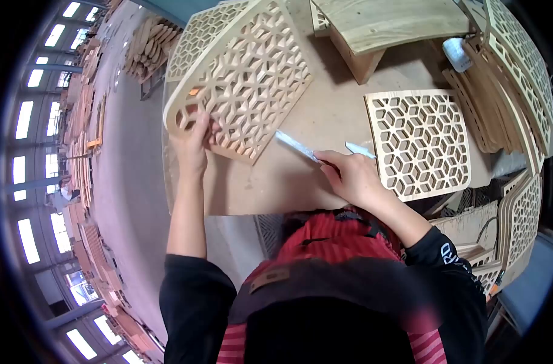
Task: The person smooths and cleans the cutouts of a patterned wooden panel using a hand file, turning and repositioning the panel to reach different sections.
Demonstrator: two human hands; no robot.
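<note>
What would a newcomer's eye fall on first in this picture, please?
Probably the large lattice panel, tilted up in the left hand. Next might come the pale strip in the right hand, pointing toward that panel's lower edge. A smaller panel lies just right of the right hand.

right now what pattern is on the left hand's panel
The panel has a lattice of diamond-like cutouts, seen in the head view.

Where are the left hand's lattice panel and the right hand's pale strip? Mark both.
Lattice panel (246,85), head view: middle of its openwork face.
Pale strip (296,145), head view: midway along its exposed length.
</note>
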